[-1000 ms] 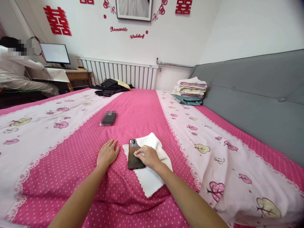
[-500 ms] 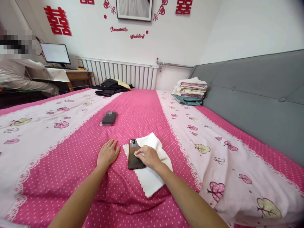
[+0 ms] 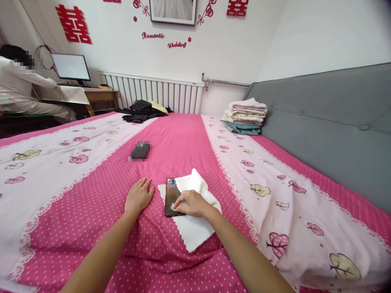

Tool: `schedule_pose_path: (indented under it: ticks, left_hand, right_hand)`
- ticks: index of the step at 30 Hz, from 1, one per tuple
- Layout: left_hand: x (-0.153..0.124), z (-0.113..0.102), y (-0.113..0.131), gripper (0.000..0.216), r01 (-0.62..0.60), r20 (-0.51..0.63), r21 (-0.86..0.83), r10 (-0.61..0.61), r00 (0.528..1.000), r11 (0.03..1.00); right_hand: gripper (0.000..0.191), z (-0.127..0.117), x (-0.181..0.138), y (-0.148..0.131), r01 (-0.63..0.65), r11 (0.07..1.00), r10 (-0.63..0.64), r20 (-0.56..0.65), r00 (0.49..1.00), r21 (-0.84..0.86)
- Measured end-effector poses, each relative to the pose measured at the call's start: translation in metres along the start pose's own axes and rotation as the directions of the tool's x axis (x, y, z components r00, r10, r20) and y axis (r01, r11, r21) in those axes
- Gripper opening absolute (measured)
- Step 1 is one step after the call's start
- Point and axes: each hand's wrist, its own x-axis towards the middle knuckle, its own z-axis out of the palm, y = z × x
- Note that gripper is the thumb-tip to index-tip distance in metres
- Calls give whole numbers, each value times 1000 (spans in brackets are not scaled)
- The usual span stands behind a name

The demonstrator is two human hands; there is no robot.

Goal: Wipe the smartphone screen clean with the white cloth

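A dark phone (image 3: 170, 195) lies back side up on a white cloth (image 3: 192, 230) spread on the pink bedsheet (image 3: 91, 228). My right hand (image 3: 191, 203) presses a bunched part of the white cloth onto the phone's lower half, fingers closed on the cloth. Just left of the phone my left hand (image 3: 138, 198) rests flat on the sheet, fingers stretched out, holding nothing.
A blurred dark object (image 3: 140, 151) lies farther up the bed. Dark clothes (image 3: 140, 112) sit near the radiator (image 3: 159, 93). Folded linens (image 3: 244, 116) are stacked by the grey headboard (image 3: 330, 122). A person (image 3: 21, 89) sits at a desk with a monitor (image 3: 71, 67) at far left.
My right hand has slid the cloth down the phone toward its lower end. My left hand has stayed put.
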Motion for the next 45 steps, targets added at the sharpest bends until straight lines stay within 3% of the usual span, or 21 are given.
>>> schedule_pose_path:
  ticks: [10,16,19,24,28,36,45]
  left_hand:
    - [1,-1,1,54,7,21,3,-7,1000,1000]
    - [0,-4,3,54,8,11,-7,-8,1000,1000]
    - [0,-5,4,53,12,12,-8,-12,1000,1000]
    - [0,-7,7,53,18,21,-11,-18,1000,1000]
    - [-1,-10,9,54,22,33,-18,-22,999,1000]
    - [-1,-10,10,53,35,46,-27,-34,998,999]
    - [-2,-13,13,53,43,43,-26,-42,998,999]
  right_hand:
    - [17,12,13,12,-182,974,148,-227,962,-137]
    - [19,13,17,20,-251,961,207,-300,931,-115]
    - [17,8,13,15,-231,968,197,-264,944,-103]
    - [14,-4,1,9,-77,997,76,-97,992,-8]
    - [15,-4,-1,9,-102,995,103,-85,991,16]
    - [17,10,21,23,-303,945,255,-300,919,-125]
    - [20,9,51,39,-410,901,333,-379,864,-143]
